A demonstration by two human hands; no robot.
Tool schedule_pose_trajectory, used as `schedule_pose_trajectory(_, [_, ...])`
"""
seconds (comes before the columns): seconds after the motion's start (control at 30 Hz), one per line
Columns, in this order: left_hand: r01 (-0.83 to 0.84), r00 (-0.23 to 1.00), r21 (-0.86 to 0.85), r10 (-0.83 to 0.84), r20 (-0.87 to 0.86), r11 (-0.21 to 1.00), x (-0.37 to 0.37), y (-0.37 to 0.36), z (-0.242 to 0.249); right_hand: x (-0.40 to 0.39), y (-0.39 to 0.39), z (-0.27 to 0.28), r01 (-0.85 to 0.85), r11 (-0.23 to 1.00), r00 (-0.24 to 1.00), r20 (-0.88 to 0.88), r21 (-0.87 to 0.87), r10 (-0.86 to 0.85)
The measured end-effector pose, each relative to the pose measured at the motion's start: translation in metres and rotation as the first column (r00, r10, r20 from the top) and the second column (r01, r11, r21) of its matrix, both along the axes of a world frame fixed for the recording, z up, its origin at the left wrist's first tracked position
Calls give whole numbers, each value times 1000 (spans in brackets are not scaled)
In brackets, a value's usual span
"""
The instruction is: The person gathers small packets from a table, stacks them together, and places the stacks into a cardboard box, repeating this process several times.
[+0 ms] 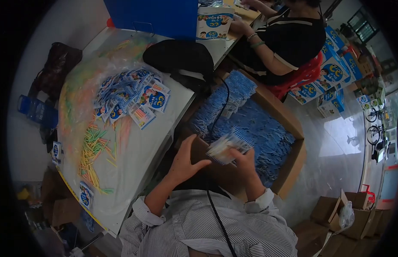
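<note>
My right hand (245,160) grips a stack of small blue-and-white packets (227,147) above the near edge of a cardboard box (293,167). My left hand (186,159) is spread with fingers apart just left of the stack, its thumb pointing toward the packets; it looks free of them. The box is filled with several rows of the same blue packets (259,132). Both my sleeves are striped.
A white table (139,154) to the left holds a pile of printed packets (130,96), loose coloured sticks (94,150) and a black bag (177,58). Another person in black (289,40) sits beyond the box near blue cartons (331,68). Brown boxes (336,214) stand at lower right.
</note>
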State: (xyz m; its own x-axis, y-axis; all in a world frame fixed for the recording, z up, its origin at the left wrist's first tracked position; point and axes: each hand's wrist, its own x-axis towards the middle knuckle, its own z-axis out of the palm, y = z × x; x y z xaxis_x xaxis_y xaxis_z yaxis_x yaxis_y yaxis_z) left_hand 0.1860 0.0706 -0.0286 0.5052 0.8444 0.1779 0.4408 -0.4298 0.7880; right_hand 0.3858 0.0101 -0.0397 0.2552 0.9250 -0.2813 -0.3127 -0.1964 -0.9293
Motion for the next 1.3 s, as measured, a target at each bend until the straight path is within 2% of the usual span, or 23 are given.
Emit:
schedule_pose_trajectory(0.03, [3,1000,12,-3,-6,1000,-3,-1,-10,13,-2,-7,3,1000,1000,-6,12,-3])
schedule_pose_trajectory(0.07, [-50,998,-327,64,30,944,-7,-2,-21,27,-3,-22,140,989,990,18,50,-141])
schedule_pose_trajectory(0.1, [-84,989,-629,140,40,773,-8,-4,-29,38,-5,-37,273,958,960,37,88,-277])
schedule_pose_trajectory(0.13, [-87,989,-624,141,37,776,-7,-6,-33,46,-6,-48,273,958,960,31,92,-277])
schedule_pose_trajectory(0.2, [-65,987,-931,160,-8,358,1,-8,-39,59,-4,-71,431,895,873,200,116,-446])
schedule_pose_trajectory(0.23, [-70,987,-930,160,-12,361,8,-8,-40,63,-1,-86,431,895,874,194,116,-446])
schedule_pose_trajectory(0.3, [211,945,-976,245,216,50,25,-7,-41,70,5,-117,467,880,837,279,85,-471])
schedule_pose_trajectory(0.33, [207,946,-977,244,213,50,33,-5,-45,70,9,-127,468,880,837,277,83,-471])
schedule_pose_trajectory(0.4, [346,917,-897,103,385,275,51,2,-50,68,22,-147,439,895,842,309,83,-442])
schedule_pose_trajectory(0.43, [350,916,-893,97,390,282,60,6,-39,71,29,-161,441,893,840,308,93,-447])
schedule_pose_trajectory(0.5, [346,881,-872,200,430,347,70,11,-6,72,47,-171,399,906,786,457,141,-417])
schedule_pose_trajectory(0.63, [338,806,-825,313,502,453,54,14,16,71,78,-157,340,907,831,370,250,-414])
schedule_pose_trajectory(0.7, [410,618,-724,415,668,555,37,13,22,71,92,-160,272,925,816,446,265,-368])
schedule_pose_trajectory(0.73, [410,619,-721,410,670,559,30,14,28,70,97,-163,274,923,816,443,271,-372])
schedule_pose_trajectory(0.8, [330,591,-690,429,683,644,19,18,38,66,109,-169,235,926,817,456,295,-353])
schedule_pose_trajectory(0.83, [332,589,-683,423,689,650,15,21,37,66,115,-176,235,923,816,455,304,-357])
schedule_pose_trajectory(0.9, [257,619,-691,434,655,676,9,22,33,63,122,-184,221,937,672,654,271,-347])
schedule_pose_trajectory(1.03, [183,640,-735,489,593,653,2,19,7,59,131,-182,240,934,620,698,264,-357])
schedule_pose_trajectory(1.1, [195,644,-752,496,582,630,-2,14,0,55,128,-181,243,906,447,789,346,-421])
schedule_pose_trajectory(1.23, [171,662,-774,511,549,610,-9,13,-9,53,128,-179,275,907,418,810,319,-412])
schedule_pose_trajectory(1.3, [196,635,-770,520,571,608,-12,12,-10,54,130,-178,272,938,618,708,216,-343])
